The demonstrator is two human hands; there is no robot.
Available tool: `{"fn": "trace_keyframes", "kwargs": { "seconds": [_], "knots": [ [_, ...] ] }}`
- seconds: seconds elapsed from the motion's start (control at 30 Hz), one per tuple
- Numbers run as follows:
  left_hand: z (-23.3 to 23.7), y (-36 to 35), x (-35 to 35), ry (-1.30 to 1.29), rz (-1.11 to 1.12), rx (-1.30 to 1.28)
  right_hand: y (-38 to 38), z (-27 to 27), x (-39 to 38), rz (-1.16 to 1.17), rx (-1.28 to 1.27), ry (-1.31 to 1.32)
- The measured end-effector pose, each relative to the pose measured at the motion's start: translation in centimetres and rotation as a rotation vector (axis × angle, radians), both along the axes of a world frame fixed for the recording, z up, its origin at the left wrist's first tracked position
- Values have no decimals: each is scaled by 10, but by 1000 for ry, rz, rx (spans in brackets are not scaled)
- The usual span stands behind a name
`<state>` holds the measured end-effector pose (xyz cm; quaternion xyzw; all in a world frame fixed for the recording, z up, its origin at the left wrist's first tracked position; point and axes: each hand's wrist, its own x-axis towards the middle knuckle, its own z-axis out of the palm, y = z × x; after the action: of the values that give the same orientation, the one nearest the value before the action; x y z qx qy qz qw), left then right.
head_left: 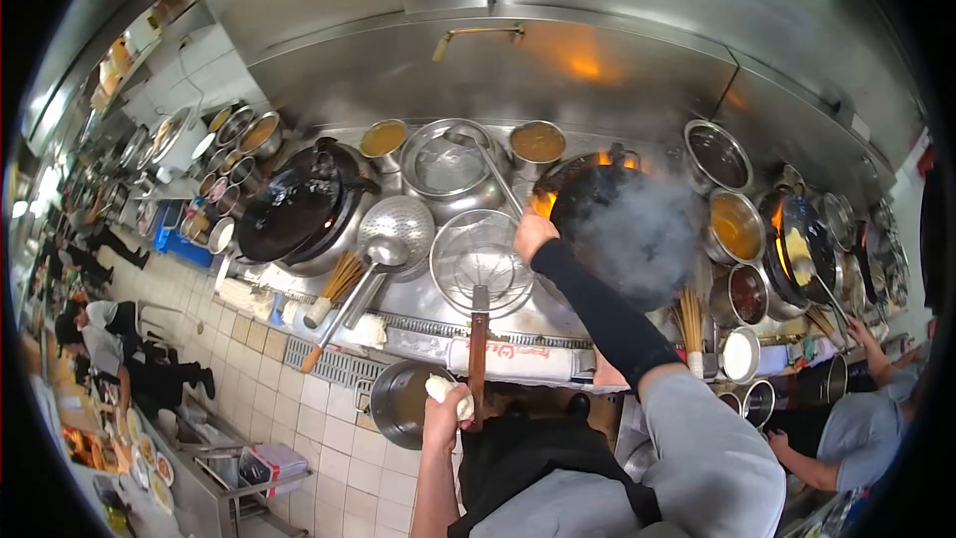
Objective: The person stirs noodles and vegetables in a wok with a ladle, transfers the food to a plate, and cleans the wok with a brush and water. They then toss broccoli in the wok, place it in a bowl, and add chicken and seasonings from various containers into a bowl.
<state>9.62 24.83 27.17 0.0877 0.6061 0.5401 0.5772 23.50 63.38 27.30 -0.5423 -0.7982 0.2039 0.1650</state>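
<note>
My right hand (536, 235), at the end of a black sleeve, is closed around the handle of a metal ladle (498, 177). The ladle's bowl reaches over a large steel pot of water (438, 161) at the back. Down by my waist, my left hand (445, 416) grips a bunched white cloth (448, 396). Right of my right hand, a black wok (607, 239) gives off thick smoke, with flames along its rim. A wire strainer (482, 264) with a wooden handle lies in front of the pot.
Left of the pot are a perforated skimmer (400, 224), another ladle (382, 252) and a second wok (299, 201). Bamboo brushes (689, 324) and sauce pots (736, 224) stand at right. A co-worker (856, 418) works at the far right. A metal bucket (398, 413) stands beside my left hand.
</note>
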Motion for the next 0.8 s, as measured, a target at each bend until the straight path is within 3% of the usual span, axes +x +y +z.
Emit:
{"fn": "trace_keyframes", "kwargs": {
  "seconds": [0.13, 0.2, 0.23, 0.33, 0.4, 0.47, 0.67, 0.8],
  "knots": [
    [4, -24, -5, 15, 125, -28, 78, -69, -94, 63, 20, 45],
    [-6, -40, -8, 21, 148, -45, 118, -67, -108, -29, -980, 930],
    [-2, -46, -7, 23, 159, -53, 115, -43, -101, -298, -1676, 1578],
    [-7, -54, -7, 17, 165, -65, 70, -13, -62, -271, -1738, 1874],
    [-8, -59, -5, 16, 156, -92, 52, -21, -25, -124, -1730, 1915],
    [-7, -53, -1, 21, 155, -116, 24, 6, 22, -93, -1695, 1959],
    [-30, -14, -3, -58, -18, 21, -27, 119, 168, -77, -1499, 1704],
    [-22, 41, 22, -90, 1, 120, -63, 157, 235, -277, -1415, 1587]
  ]
}}
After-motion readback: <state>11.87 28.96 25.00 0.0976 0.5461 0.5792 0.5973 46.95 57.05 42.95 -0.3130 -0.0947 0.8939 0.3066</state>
